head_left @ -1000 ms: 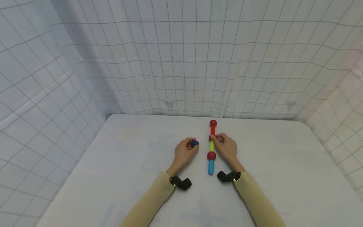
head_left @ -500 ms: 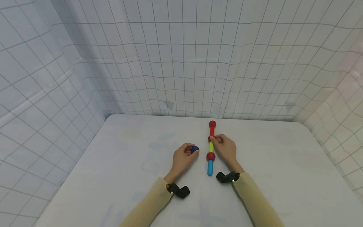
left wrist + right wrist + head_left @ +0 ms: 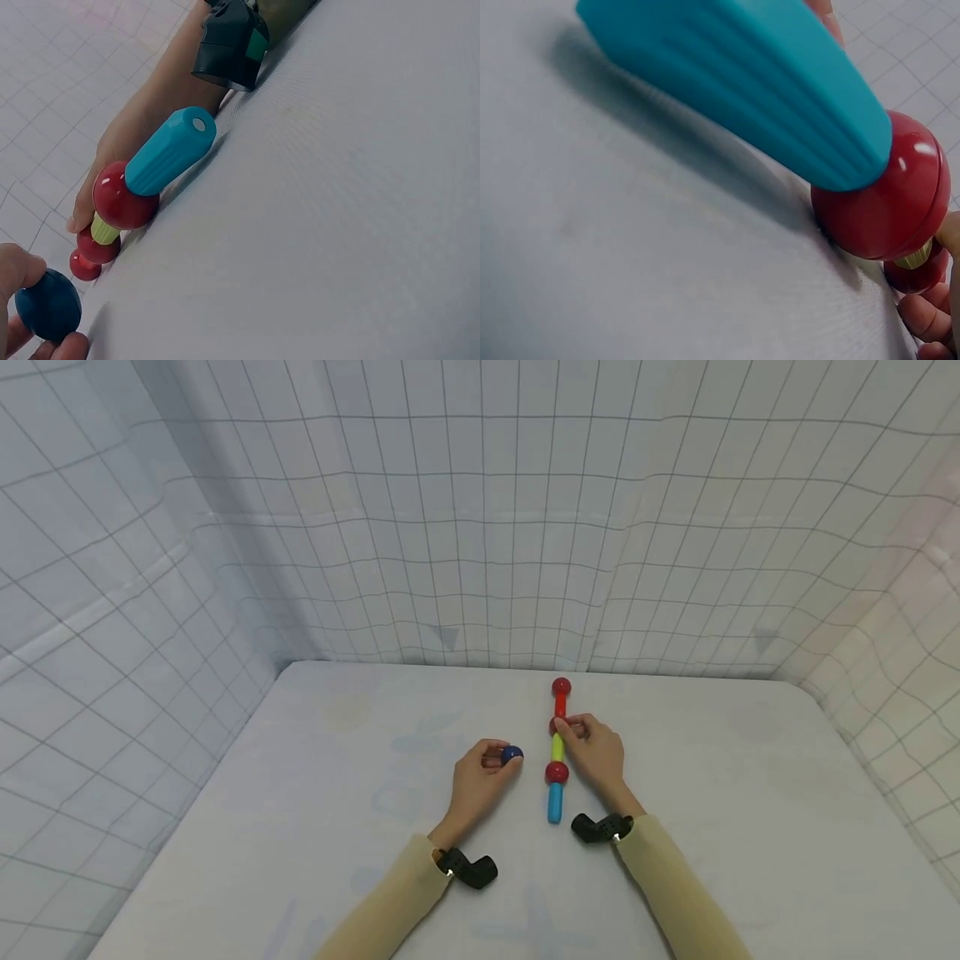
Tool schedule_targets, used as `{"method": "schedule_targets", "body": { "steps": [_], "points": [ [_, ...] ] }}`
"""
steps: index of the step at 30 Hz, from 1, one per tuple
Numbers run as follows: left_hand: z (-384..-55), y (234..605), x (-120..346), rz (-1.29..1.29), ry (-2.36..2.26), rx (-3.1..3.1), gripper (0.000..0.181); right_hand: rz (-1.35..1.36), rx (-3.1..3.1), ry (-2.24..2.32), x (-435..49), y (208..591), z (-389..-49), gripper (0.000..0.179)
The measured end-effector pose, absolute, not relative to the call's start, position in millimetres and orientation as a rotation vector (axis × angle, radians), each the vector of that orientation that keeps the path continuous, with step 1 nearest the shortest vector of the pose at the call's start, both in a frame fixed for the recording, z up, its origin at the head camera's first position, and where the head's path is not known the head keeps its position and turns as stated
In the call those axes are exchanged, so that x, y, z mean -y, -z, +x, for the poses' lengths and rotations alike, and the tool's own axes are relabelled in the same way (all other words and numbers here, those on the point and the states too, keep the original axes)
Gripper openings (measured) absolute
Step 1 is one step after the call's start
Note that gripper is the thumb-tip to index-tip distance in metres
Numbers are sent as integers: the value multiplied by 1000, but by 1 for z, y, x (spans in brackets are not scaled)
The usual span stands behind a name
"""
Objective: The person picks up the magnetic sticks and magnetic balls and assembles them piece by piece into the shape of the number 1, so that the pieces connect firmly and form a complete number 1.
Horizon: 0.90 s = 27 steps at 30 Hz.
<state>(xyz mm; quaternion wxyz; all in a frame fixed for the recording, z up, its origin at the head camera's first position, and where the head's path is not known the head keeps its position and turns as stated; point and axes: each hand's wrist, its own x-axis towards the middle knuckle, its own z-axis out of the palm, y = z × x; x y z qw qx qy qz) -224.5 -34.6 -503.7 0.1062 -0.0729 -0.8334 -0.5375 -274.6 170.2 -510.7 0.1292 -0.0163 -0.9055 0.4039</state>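
Note:
A dark blue ball (image 3: pixel 512 754) is pinched between the thumb and fingers of my left hand (image 3: pixel 478 783), apart from the chain and to its left. The chain lies lengthwise on the table: a red ball (image 3: pixel 561 686) at the far end, a red rod (image 3: pixel 560 705), a middle red ball (image 3: pixel 554 725), a yellow-green rod (image 3: pixel 557 747), a larger red ball (image 3: pixel 885 195) and a light blue rod (image 3: pixel 171 150) at the near end. My right hand (image 3: pixel 596 753) grips the middle red ball from the right, partly hiding it. The blue rod's near end is free, with a pale round spot.
A white table (image 3: pixel 337 777) lies under both hands. White grid-patterned curtains (image 3: pixel 480 527) hang behind it and at both sides. Each wrist carries a black camera, such as the left one (image 3: pixel 474 869).
My left hand has drawn slightly back toward the body and left with the blue ball. My right hand keeps its grip on the chain, which has barely shifted.

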Motion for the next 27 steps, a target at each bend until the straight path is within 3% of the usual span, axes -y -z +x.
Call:
{"method": "schedule_targets", "body": {
  "steps": [11,20,27],
  "points": [
    [-226,508,35,-250,1605,2446,30,21,2583,-1134,-168,515,-266,47],
    [-227,509,36,-224,1629,2455,30,-27,2548,-1275,-165,513,-240,59],
    [-226,510,37,-266,1622,2412,31,-55,2563,-1352,-167,509,-216,48]
  ]
}}
